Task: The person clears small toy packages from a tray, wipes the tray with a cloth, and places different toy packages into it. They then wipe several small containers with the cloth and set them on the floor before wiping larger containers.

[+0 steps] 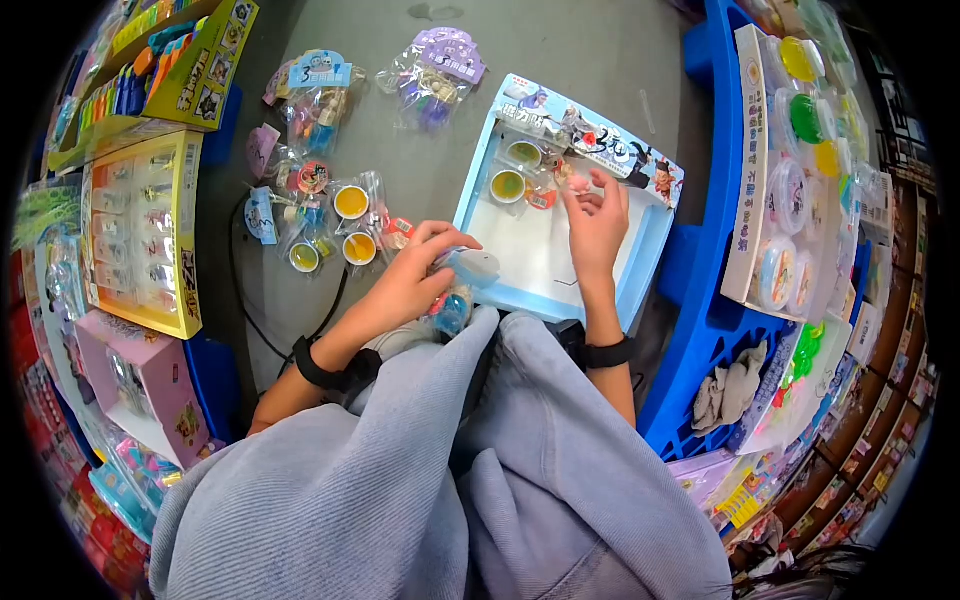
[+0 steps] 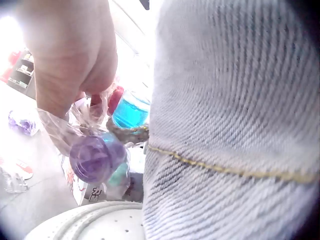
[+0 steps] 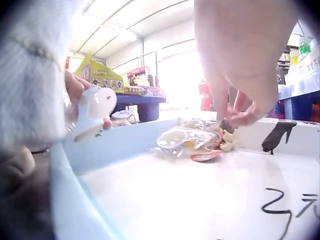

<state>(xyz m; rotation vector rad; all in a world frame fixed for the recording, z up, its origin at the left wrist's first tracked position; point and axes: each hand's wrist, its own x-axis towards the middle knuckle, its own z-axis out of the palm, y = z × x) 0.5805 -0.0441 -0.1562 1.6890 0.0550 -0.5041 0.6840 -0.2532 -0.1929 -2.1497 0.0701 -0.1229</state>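
In the head view the left hand [image 1: 420, 272] grips a clear bag of small toys [image 1: 452, 308] with a pale blue card [image 1: 472, 265], above the lap. A purple round piece [image 2: 92, 159] and a blue cup [image 2: 131, 111] show in that bag in the left wrist view. At the back of a light blue box [image 1: 478, 180], the right hand [image 1: 598, 222] pinches the top of a clear packet [image 3: 187, 139] with a red tag [image 3: 205, 156]. Yellow-green cups [image 1: 508, 186] lie in the box beside it.
Bagged toys with yellow cups [image 1: 352, 202] lie on the grey floor [image 1: 560, 35] at left. Another bag with a purple card [image 1: 450, 55] lies farther back. A blue pallet [image 1: 700, 300] stands at right, display boxes [image 1: 190, 240] at left. A black cable [image 1: 240, 290] crosses the floor.
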